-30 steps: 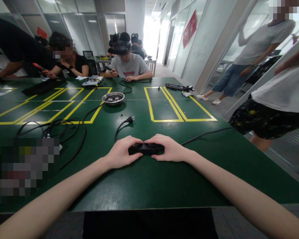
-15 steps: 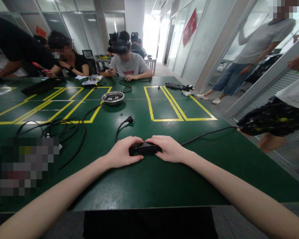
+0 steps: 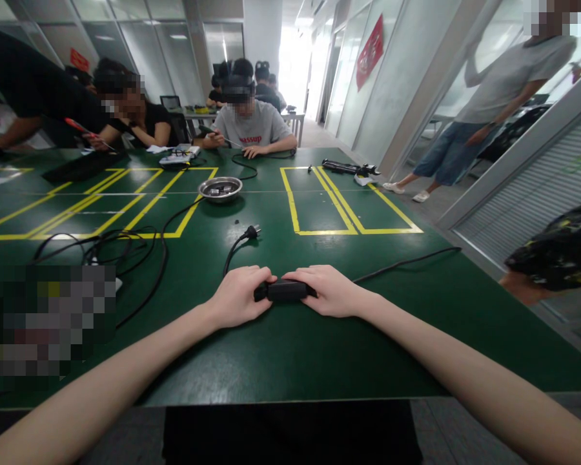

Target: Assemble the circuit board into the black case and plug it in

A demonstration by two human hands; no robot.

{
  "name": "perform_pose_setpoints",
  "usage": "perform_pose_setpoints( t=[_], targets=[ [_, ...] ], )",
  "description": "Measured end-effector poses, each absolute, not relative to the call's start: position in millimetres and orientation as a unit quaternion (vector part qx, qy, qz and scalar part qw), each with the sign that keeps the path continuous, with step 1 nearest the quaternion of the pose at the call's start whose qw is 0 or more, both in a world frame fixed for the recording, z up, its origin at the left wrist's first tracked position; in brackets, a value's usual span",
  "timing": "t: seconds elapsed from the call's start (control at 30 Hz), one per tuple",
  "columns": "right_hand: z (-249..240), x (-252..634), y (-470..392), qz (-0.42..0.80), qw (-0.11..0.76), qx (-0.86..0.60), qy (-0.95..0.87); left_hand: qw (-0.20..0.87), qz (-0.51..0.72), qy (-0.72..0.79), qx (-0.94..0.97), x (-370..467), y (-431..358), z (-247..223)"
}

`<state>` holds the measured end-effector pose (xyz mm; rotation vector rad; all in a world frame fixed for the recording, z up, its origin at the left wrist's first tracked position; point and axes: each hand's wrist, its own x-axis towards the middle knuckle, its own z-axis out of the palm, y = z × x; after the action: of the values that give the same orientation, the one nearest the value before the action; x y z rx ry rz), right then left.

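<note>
My right hand (image 3: 326, 290) is closed round the right end of a black power adapter (image 3: 287, 291), just above the green table. At the adapter's left end, my left hand (image 3: 242, 296) pinches the black connector (image 3: 260, 292) of a power cord. Connector and adapter meet end to end; I cannot tell how far one sits in the other. Beyond my left hand the cord curves up to a plug (image 3: 252, 232) lying on the table. A thin black cable (image 3: 407, 260) runs from behind my right hand toward the right table edge.
A metal bowl (image 3: 220, 189) with small metal parts stands ahead. Tangled black cables (image 3: 101, 248) lie at left beside a blurred-out object (image 3: 48, 323). Yellow tape (image 3: 324, 232) marks the table. A folded black tripod-like item (image 3: 348, 168) lies far right. Co-workers sit opposite; people stand at right.
My left fingers have closed in on the connector, and the adapter has turned slightly in my hands. At the right, the person in dark patterned shorts has moved further right.
</note>
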<state>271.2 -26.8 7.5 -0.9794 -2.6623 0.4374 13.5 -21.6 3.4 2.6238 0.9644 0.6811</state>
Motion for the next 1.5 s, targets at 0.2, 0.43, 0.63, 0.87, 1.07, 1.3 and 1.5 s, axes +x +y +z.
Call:
perform_pose_setpoints(
  t=[0.2, 0.43, 0.63, 0.87, 1.07, 1.3, 1.5],
  targets=[
    [6.2, 268.7, -25.0, 0.154, 0.15, -0.339, -0.916, 0.112, 0.22, 0.324, 0.913, 15.1, -22.3, 3.6],
    [4.1, 267.9, -27.6, 0.123, 0.141, -0.348, -0.919, 0.081, 0.199, 0.281, 0.935, 16.2, -20.9, 7.8],
    [6.3, 266.2, -28.0, 0.114, 0.138, -0.358, -0.916, 0.04, 0.183, 0.25, 0.95, 14.5, -18.1, 7.1],
    [11.3, 266.9, -30.5, 0.081, 0.149, -0.338, -0.926, 0.031, 0.179, 0.253, 0.95, 14.4, -19.4, 10.7],
    [11.7, 266.5, -32.3, 0.05, 0.141, -0.329, -0.932, -0.006, 0.175, 0.249, 0.952, 17.5, -20.7, 10.0],
    [9.1, 266.7, -30.3, 0.009, 0.154, -0.323, -0.934, 0.007, 0.188, 0.261, 0.947, 17.0, -21.1, 9.3],
    [6.6, 270.4, -29.5, -0.093, 0.123, -0.272, -0.95, 0.169, 0.199, 0.355, 0.898, 20.0, -24.4, 14.4]
  ],
)
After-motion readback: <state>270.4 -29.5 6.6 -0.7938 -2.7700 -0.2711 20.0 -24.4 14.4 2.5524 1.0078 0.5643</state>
